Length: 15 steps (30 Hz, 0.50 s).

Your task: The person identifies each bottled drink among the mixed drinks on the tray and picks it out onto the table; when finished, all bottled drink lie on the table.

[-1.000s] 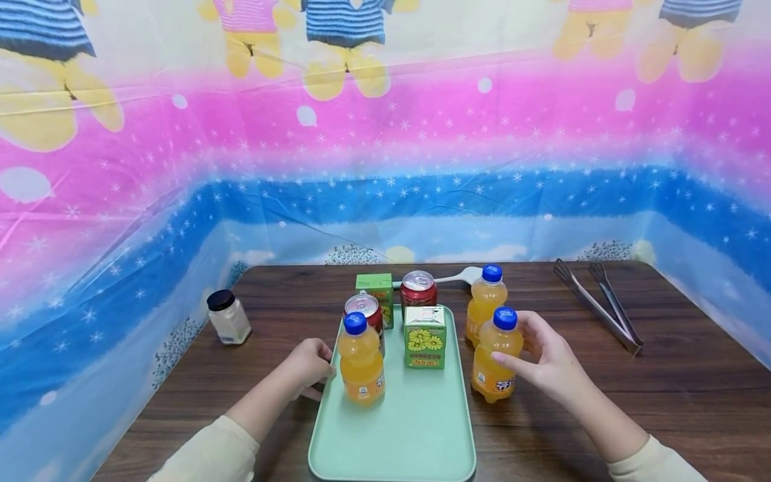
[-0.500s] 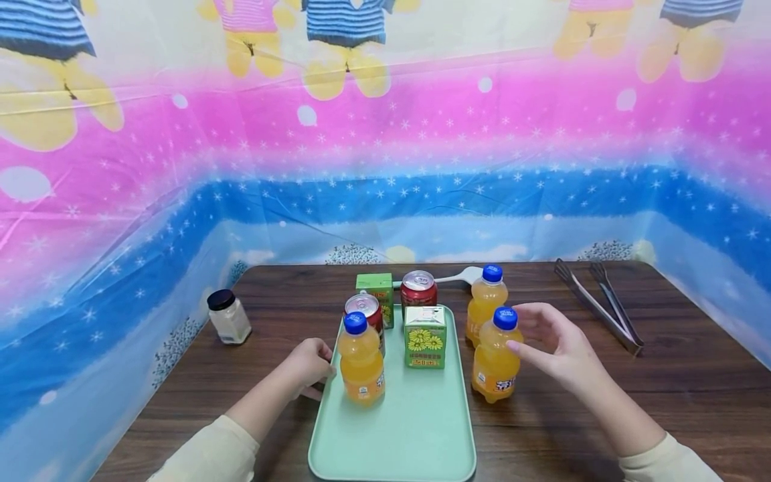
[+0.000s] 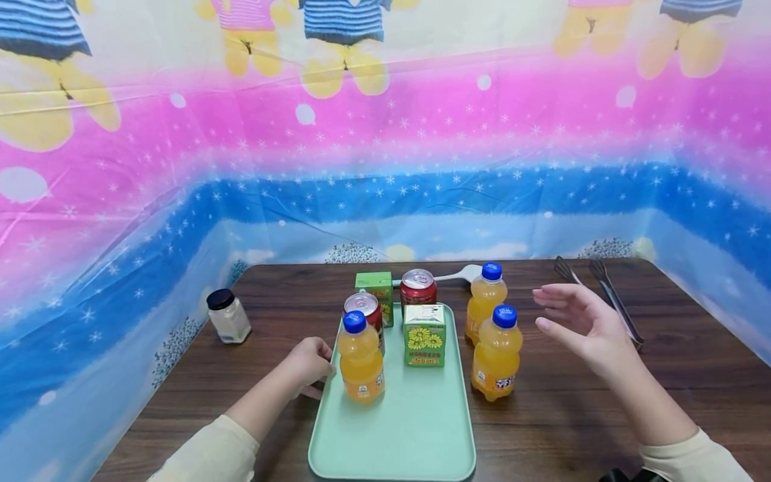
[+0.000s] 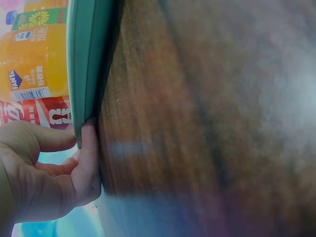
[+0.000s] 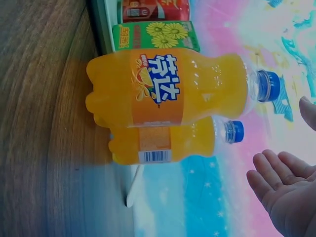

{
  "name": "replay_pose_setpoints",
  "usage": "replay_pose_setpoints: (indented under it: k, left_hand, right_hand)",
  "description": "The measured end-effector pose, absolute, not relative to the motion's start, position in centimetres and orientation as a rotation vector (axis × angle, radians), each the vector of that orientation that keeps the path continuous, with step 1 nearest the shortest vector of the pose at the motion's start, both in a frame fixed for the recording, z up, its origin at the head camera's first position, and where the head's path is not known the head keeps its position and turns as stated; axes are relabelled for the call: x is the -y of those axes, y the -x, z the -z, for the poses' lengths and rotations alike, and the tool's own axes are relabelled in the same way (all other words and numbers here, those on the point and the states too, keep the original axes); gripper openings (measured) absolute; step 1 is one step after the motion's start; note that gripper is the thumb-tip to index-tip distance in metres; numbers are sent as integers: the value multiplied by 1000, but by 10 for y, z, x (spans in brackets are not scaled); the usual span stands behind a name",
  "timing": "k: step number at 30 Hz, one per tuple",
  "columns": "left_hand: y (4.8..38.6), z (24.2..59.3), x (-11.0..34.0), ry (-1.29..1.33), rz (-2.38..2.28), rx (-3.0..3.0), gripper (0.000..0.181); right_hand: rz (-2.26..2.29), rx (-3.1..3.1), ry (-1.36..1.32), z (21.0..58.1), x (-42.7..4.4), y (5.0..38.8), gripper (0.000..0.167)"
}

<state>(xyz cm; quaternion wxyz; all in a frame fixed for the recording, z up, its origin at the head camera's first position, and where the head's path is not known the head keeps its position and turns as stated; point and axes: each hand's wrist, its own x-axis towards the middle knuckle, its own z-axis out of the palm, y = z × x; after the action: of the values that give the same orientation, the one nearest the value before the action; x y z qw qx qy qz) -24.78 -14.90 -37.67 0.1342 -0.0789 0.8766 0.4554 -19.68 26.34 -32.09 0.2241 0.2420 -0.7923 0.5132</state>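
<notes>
My left hand [image 3: 310, 367] pinches the left rim of the light green tray [image 3: 415, 438]; in the left wrist view the thumb lies above the rim and fingers [image 4: 88, 163] beneath it. On the tray stand an orange soda bottle [image 3: 361, 365], a red can [image 3: 364, 306] behind it, and a green drink carton [image 3: 425, 338]. Another red can [image 3: 418, 288] and carton [image 3: 375, 284] stand at its far end. Just right of the tray, two more orange soda bottles stand upright on the table, a near one [image 3: 496, 361] and a far one [image 3: 486, 298]. My right hand [image 3: 593, 331] hovers right of them, fingers extended, holding nothing.
Metal tongs [image 3: 602, 304] lie at the back right, partly behind my right hand. A white-handled utensil [image 3: 460, 275] lies behind the cans. A black-lidded jar [image 3: 228, 318] stands at the left of the wooden table [image 3: 674, 402]. A patterned cloth hangs behind.
My right hand has let go of the near orange soda bottle and drawn away to the right. The bottle stays upright beside the tray. My left hand has not moved.
</notes>
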Motion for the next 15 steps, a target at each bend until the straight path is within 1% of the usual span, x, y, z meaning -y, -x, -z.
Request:
replay_pose_setpoints:
  k: [15]
  left_hand:
    - [248, 377, 149, 239, -1317, -2537, 19]
  right_hand:
    - [-1429, 2170, -676, 319, -265, 195, 44]
